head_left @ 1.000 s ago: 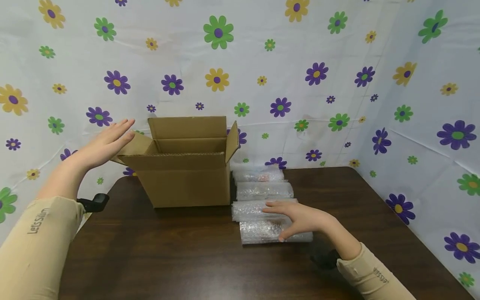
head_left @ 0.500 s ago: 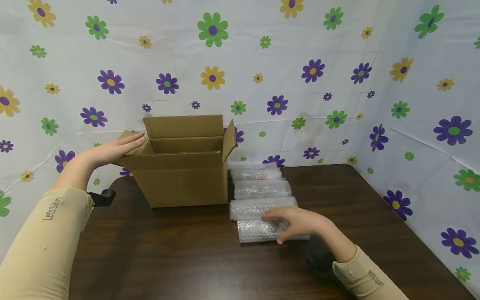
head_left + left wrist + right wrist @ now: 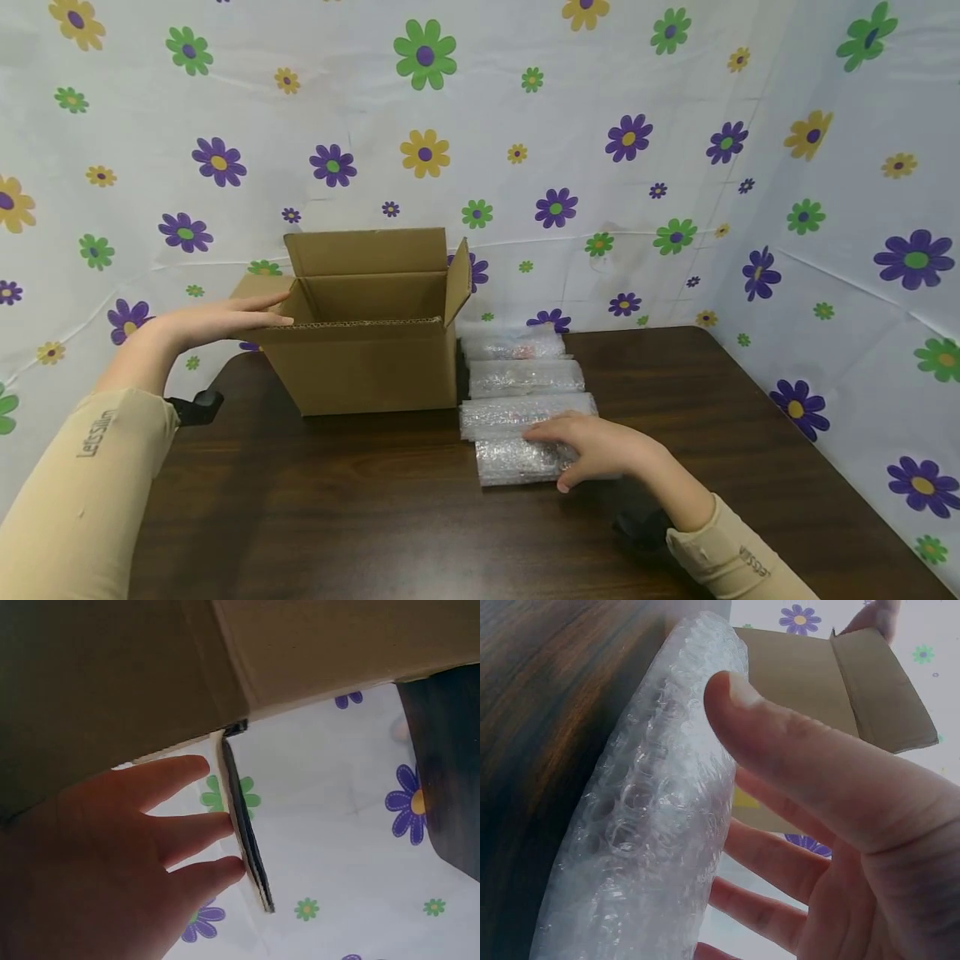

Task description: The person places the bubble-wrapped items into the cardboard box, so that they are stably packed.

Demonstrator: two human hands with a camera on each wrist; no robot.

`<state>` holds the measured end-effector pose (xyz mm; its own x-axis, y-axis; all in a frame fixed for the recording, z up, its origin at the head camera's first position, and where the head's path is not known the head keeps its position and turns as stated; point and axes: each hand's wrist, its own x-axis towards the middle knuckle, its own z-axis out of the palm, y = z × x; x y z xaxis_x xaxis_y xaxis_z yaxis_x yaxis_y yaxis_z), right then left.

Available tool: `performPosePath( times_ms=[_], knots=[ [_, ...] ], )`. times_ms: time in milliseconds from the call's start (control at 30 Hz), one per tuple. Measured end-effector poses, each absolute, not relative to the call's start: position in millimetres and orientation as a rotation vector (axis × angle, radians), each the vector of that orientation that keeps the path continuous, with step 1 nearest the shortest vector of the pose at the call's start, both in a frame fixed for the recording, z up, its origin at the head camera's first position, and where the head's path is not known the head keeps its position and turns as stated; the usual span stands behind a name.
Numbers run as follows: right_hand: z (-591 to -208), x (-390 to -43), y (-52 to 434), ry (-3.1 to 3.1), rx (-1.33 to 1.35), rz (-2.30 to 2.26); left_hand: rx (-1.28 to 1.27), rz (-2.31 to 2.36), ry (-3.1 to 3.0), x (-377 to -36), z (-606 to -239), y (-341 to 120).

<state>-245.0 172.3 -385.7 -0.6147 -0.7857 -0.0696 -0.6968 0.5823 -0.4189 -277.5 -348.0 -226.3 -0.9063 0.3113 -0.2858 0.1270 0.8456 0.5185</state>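
The box [image 3: 367,371] gapes upward, its raised rear flap [image 3: 367,252] barring the back.

Left hand [image 3: 206,323] rests at the cardboard box's [image 3: 375,367] near left corner, wrist bent, fingers [image 3: 195,834] extended. Right hand [image 3: 603,446] sits nearer the body than the box and right of it, thumb [image 3: 780,742] parted from slightly bent fingers. Both forearms [image 3: 90,492] are sleeved.

Carton [image 3: 375,371]: plain brown. Bubble-wrapped bundles [image 3: 527,379]: clear, silvery-white dimples; rearmost bundle [image 3: 513,345] perhaps tinged reddish. Table [image 3: 360,517]: dark brown woodgrain. Wall cloth [image 3: 360,104]: white, purple-green-yellow floral print. Sleeves [image 3: 82,508]: beige, dark-lettered.
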Motion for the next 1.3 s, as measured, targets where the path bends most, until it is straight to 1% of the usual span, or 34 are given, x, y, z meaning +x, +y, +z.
performPosePath(
  times_ms=[333, 567, 1100, 1300],
  knots=[
    [-389.4, -247.6, 171.9, 2.594, -1.222, -0.51, 0.378, 0.595, 2.76, -275.4, -249.7, -345.4],
    [-393.0, -248.6, 168.6, 2.603, -1.236, -0.483, 0.383, 0.657, 2.841, -278.1, -263.9, -346.3],
    [-396.5, -252.1, 167.5, 2.592, -1.243, -0.491, 0.361, 0.622, 2.907, -274.9, -264.3, -344.0],
    [-399.5, -253.1, 168.2, 2.56, -1.202, -0.537, 0.368, 0.629, 2.887, -275.3, -264.9, -343.9]
  ],
)
